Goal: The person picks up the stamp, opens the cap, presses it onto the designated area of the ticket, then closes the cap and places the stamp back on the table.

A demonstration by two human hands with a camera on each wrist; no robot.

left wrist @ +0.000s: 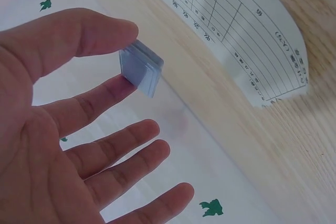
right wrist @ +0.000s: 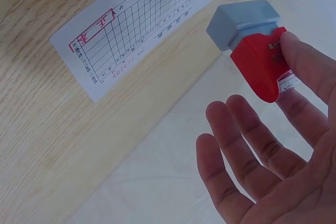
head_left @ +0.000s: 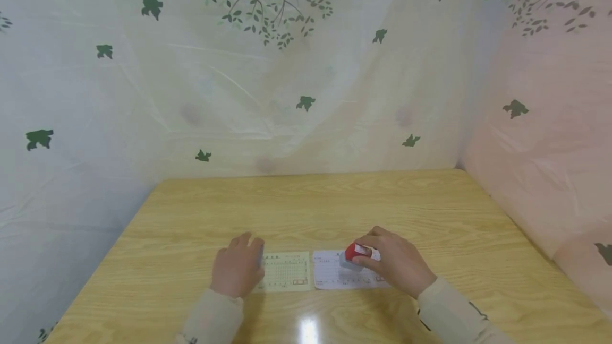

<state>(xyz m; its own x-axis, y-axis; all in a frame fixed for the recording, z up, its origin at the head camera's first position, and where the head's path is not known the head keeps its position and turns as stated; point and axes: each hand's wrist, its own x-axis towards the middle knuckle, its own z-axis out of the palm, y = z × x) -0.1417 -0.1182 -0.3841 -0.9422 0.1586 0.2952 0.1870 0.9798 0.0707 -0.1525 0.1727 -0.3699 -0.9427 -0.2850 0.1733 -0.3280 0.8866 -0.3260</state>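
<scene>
My right hand (head_left: 399, 261) pinches a red and grey stamp (right wrist: 257, 51) between thumb and index finger, the other fingers spread loosely. In the head view the stamp is over the white printed slip (head_left: 327, 275). Red printing marks one end of that slip in the right wrist view. My left hand (head_left: 236, 264) holds a small, square, bluish clear plastic cap (left wrist: 140, 69) between thumb and index fingertip, its remaining fingers extended. Beside that hand lies a pale yellow printed slip (head_left: 287, 272), its left end hidden behind the hand.
The two slips lie side by side on a wood-grain table (head_left: 306, 211) near its front. A pale curtain (head_left: 268, 94) with green leaf patterns hangs behind the table and along both sides. Light reflects off the tabletop between the forearms.
</scene>
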